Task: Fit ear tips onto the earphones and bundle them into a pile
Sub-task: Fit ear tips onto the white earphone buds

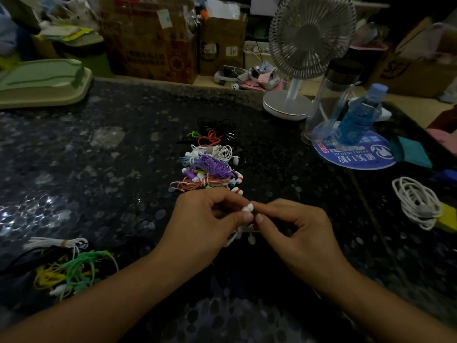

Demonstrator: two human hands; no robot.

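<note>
Pinching a white earbud (pixel 248 208) between thumb and forefinger, the person's left hand (pixel 207 219) holds it just above the dark speckled surface (pixel 99 169), its rounded end pointing right and slightly away, toward the right hand (pixel 291 224). The right hand's fingertips (pixel 258 217) are drawn together right against that end; whether they already hold a separate ear tip is too small to tell. The bud's long axis runs roughly from one grip to the other, so the fitting looks like a straight push along that line, with the right hand doing the pressing. White cord (pixel 237 235) and a second bud (pixel 251 239) dangle below the hands. The pile of finished bundles (pixel 210 164) lies just beyond the knuckles, nearer the left hand. Loose unsorted earphones (pixel 71 268) sit well off to the left.
</note>
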